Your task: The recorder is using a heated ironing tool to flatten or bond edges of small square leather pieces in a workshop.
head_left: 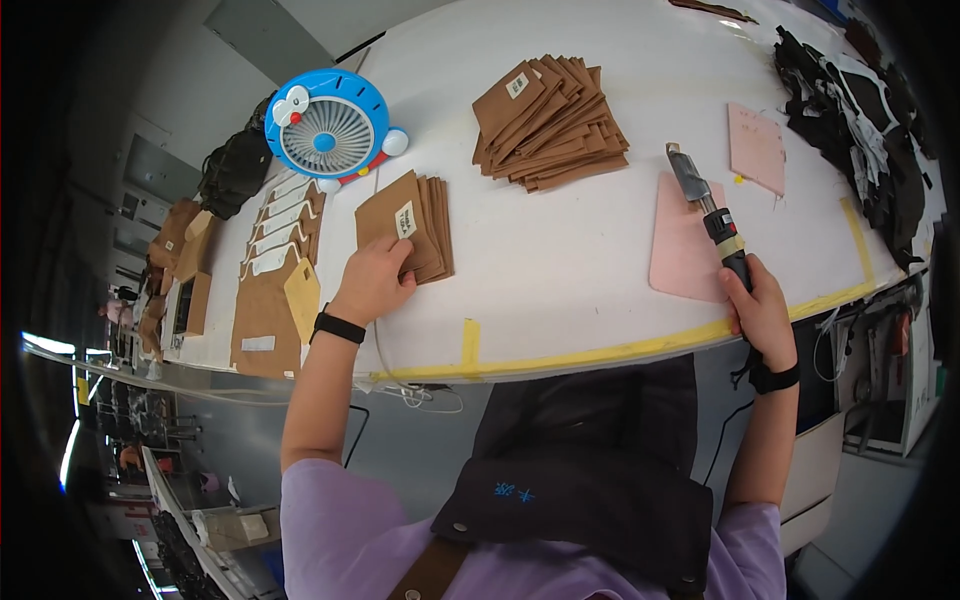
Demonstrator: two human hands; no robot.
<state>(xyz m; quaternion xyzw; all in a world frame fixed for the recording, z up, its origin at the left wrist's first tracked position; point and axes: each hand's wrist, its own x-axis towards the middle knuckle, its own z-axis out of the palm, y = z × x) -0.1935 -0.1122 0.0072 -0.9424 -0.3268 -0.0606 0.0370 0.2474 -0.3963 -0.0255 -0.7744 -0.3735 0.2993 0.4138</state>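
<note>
My left hand rests on the near edge of a small stack of brown pieces with a white label on top, fingers curled on its lower corner. My right hand grips the black handle of a tool with a flat metal blade, held tilted above a pink mat. A larger fanned pile of the same brown pieces lies farther back on the white table.
A blue round desk fan stands at the back left, its cable running to the table edge. Brown and white strips lie in a row at left. A second pink sheet and dark straps lie at right. Yellow tape edges the table.
</note>
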